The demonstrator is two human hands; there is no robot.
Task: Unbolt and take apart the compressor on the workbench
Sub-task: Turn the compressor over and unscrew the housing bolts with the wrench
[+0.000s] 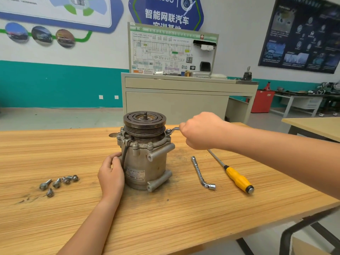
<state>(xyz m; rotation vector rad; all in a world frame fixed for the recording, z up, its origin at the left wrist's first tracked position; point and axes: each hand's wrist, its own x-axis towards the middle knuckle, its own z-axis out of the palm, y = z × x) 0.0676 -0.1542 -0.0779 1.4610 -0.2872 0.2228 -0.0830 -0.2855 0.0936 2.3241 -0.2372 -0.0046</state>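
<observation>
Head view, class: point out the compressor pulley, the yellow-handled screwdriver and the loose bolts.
compressor pulley (144, 119): head view, on its central hub.
yellow-handled screwdriver (237, 178): head view, on the yellow handle.
loose bolts (57, 183): head view, on one bolt mid-cluster.

wrench (174, 129): handle buried in the right hand (202, 131), only a short stub shows | screwdriver (237, 178): shaft tip hidden under that hand | dark disc (112, 135) near the far edge of the counter (165, 218): mostly behind the compressor (145, 162) | label (135, 175): print too small to read | counter: cut off by the left and bottom picture edges
</observation>
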